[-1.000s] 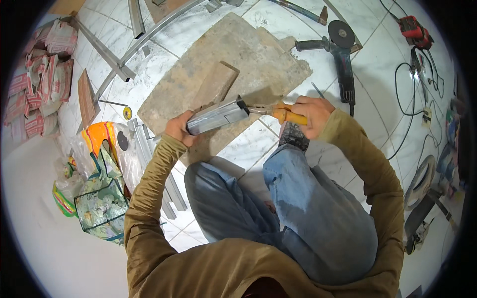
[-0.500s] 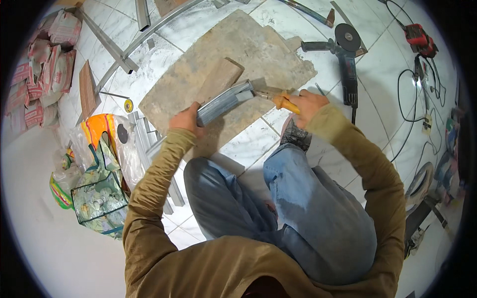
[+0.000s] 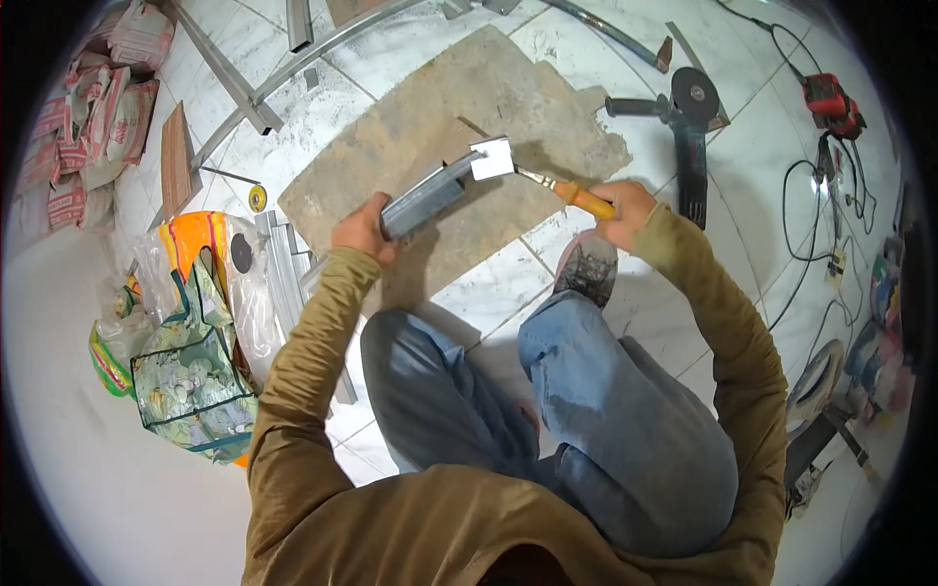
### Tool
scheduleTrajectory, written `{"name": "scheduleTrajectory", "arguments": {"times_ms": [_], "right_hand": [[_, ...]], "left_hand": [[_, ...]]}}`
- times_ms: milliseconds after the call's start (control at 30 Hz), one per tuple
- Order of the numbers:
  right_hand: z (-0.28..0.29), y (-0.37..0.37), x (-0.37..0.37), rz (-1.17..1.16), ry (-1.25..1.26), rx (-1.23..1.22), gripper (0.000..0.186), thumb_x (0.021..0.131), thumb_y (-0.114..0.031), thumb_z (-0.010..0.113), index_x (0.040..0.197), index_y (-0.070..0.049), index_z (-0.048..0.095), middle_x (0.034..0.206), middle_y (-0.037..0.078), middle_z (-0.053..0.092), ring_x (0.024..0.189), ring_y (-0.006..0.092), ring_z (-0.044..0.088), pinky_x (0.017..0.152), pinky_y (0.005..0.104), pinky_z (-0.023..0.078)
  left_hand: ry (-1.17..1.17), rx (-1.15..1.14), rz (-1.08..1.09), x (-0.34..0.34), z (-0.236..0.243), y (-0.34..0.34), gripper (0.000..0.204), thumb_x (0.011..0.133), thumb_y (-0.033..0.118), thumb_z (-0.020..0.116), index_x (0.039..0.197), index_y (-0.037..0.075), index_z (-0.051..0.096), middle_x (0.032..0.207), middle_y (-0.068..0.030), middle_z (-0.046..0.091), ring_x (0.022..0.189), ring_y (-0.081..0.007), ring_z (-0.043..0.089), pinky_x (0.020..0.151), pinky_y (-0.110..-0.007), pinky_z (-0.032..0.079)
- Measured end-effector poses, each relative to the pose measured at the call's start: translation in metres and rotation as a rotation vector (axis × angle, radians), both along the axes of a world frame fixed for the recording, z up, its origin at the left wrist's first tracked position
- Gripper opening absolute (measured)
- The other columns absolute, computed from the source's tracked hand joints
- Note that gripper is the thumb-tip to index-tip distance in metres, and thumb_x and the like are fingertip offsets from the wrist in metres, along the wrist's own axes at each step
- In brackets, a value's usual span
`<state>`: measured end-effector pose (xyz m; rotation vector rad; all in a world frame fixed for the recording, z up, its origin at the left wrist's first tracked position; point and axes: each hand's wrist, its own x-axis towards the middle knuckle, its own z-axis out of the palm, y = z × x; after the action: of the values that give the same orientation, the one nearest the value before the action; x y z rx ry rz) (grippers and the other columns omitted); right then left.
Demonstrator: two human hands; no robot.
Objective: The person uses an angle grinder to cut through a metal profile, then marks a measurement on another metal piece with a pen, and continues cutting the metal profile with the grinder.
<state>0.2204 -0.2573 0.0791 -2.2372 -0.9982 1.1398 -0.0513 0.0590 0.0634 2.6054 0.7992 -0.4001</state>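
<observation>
My left hand is closed around the near end of a short grey metal channel, which is raised above a dusty board and angled up to the right. At the channel's far end a bright white square flap faces up. In my right hand is a tool with a yellow-orange handle. Its narrow metal end points left and reaches the edge of the flap. Whether its tip grips or only touches the flap is too small to tell.
The dusty board lies on white tiles. An angle grinder rests on the right, with a red tool and cables beyond. Metal lengths, a patterned bag and stacked sacks are on the left.
The tool in my right hand has shifted slightly right. The channel's far end has turned, so its white flap now shows. My left hand keeps its hold.
</observation>
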Motion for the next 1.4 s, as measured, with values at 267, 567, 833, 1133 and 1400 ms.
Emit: {"name": "scheduleTrajectory", "arguments": {"times_ms": [267,567,833,1133,1400], "right_hand": [[-0.044,0.041,0.044,-0.134,-0.113,0.149,0.041,0.076,-0.009,0.068,0.117,-0.006,0.069,0.082,0.019,0.067,0.079,0.0316,0.066,0.074,0.0423,0.052],[-0.078,0.067,0.094,-0.587,0.421,0.135,0.017,0.093,-0.02,0.063,0.09,-0.003,0.065,0.065,0.002,0.054,0.055,0.0142,0.052,0.048,0.0329,0.041],[-0.047,-0.02,-0.031,-0.417,0.529,0.11,0.018,0.096,-0.018,0.06,0.104,-0.002,0.064,0.076,0.003,0.06,0.059,0.011,0.056,0.054,0.0273,0.047],[-0.011,0.049,-0.054,-0.248,0.302,0.265,0.036,0.096,-0.033,0.064,0.102,0.002,0.062,0.08,0.019,0.062,0.077,0.0314,0.059,0.074,0.0417,0.047],[-0.056,0.024,-0.061,-0.263,-0.294,0.364,0.037,0.093,-0.035,0.067,0.105,0.0,0.063,0.096,0.022,0.058,0.088,0.0401,0.059,0.076,0.0452,0.048]], "left_hand": [[-0.017,-0.23,0.134,-0.029,-0.002,0.022,0.072,0.066,0.022,0.079,0.127,0.0,0.047,0.106,-0.0284,0.064,0.099,-0.0459,0.064,0.089,-0.046,0.051],[-0.224,-0.376,0.025,-0.014,-0.025,0.025,0.076,0.064,0.016,0.077,0.133,0.007,0.046,0.106,-0.0188,0.057,0.101,-0.0373,0.059,0.09,-0.045,0.049],[-0.081,-1.468,0.606,-0.029,-0.041,0.052,0.063,0.061,-0.001,0.062,0.124,-0.001,0.056,0.09,-0.0166,0.062,0.082,-0.0303,0.067,0.074,-0.046,0.061],[0.06,-1.06,0.54,-0.029,-0.044,0.047,0.075,0.09,0.057,0.07,0.129,-0.005,0.057,0.092,-0.0143,0.068,0.068,-0.0215,0.068,0.059,-0.035,0.057],[-0.013,-1.039,0.514,-0.021,-0.066,0.036,0.066,0.092,0.055,0.069,0.126,-0.002,0.06,0.086,-0.0125,0.069,0.066,-0.0184,0.066,0.056,-0.032,0.053]]}}
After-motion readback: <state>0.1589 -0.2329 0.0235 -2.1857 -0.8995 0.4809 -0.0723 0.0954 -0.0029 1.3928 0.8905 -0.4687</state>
